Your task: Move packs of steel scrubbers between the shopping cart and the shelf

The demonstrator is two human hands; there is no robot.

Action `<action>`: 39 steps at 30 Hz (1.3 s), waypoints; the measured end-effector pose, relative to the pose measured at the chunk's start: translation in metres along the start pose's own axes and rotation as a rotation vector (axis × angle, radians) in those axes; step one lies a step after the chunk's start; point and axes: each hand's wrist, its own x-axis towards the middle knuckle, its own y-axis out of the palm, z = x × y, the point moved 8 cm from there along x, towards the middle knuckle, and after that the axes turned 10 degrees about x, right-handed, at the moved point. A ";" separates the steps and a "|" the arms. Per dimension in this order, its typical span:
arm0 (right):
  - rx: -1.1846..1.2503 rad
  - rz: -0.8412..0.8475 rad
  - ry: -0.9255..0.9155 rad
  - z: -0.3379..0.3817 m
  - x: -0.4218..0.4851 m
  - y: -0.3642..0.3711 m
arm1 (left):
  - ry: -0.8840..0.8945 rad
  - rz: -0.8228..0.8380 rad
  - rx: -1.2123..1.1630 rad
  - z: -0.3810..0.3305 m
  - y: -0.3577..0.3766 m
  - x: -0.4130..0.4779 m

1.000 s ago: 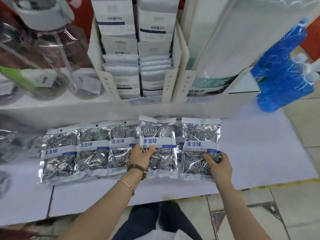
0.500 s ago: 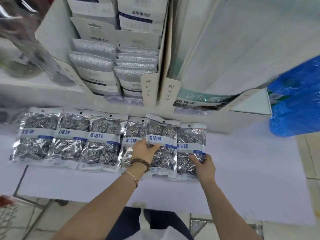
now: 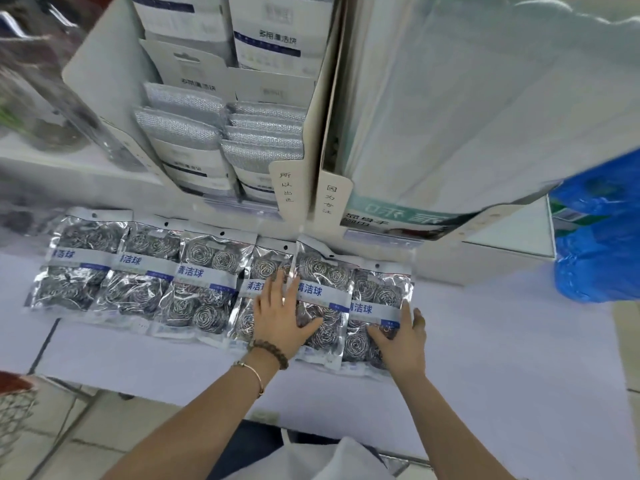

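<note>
Silver foil packs of steel scrubbers [image 3: 207, 278], each with a white band of blue lettering, lie flat in a row of six on the white shelf board [image 3: 485, 341]. The row runs along the board's back edge from its left end to about the middle, each pack overlapping its neighbour.

Your left hand [image 3: 280, 317] rests flat, fingers straight and slightly spread, pressing where the fourth pack [image 3: 266, 265] and fifth pack [image 3: 322, 271] overlap. It holds nothing.

Your right hand [image 3: 401, 341] sits at the lower right corner of the sixth pack [image 3: 377, 292], the last in the row. The thumb lies across the pack's face and a straight finger runs up beside its right edge. The hand is spread against the pack, not closed round it.

Behind the row, an open white cardboard display box [image 3: 104, 81] leans back. It holds two columns of silver mesh scouring pads [image 3: 180, 126] in white card sleeves, stacked one over another.

Touching its right side, a second white cardboard box [image 3: 332, 195] holds large pale goods in translucent plastic wrap [image 3: 485, 98].

Blue plastic bags [image 3: 595, 237] stand at the board's right end.

By the board's front left corner you can see a bit of the wire-mesh shopping cart [image 3: 14, 410] with a red rim. What it holds is out of view.
</note>
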 end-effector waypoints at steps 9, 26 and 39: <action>-0.244 0.156 -0.127 0.007 0.002 0.032 | 0.016 0.131 0.115 -0.011 0.017 0.005; -0.188 0.103 -0.354 0.053 -0.023 0.038 | -0.066 0.046 -0.035 0.034 0.005 -0.034; -0.494 0.320 -0.435 0.063 -0.033 0.078 | -0.057 0.171 0.026 0.037 0.029 -0.036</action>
